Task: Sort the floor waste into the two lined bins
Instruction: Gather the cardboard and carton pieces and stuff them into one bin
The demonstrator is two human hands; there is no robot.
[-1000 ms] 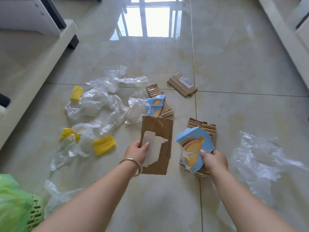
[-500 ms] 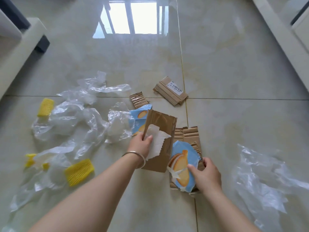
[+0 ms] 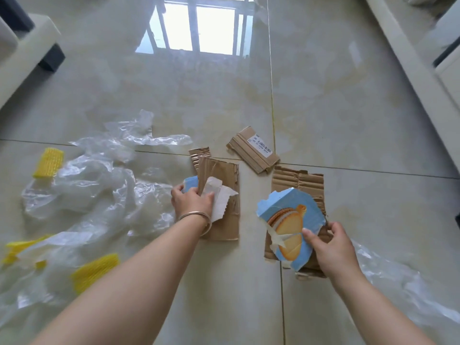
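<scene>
Tile floor (image 3: 323, 100), glossy, window glare at 12 o'clock. Labelled cardboard (image 3: 254, 150), print illegible. Left hand (image 3: 191, 201) grips torn cardboard (image 3: 221, 195); right hand (image 3: 328, 247) pinches biscuit carton (image 3: 288, 220).

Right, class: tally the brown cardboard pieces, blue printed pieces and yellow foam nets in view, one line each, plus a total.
Brown cardboard pieces: 4
Blue biscuit-print pieces: 2
Yellow foam nets: 3
Total: 9

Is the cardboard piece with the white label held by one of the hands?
No, the labelled cardboard piece lies alone on the floor, beyond both the left hand and right hand.
</scene>
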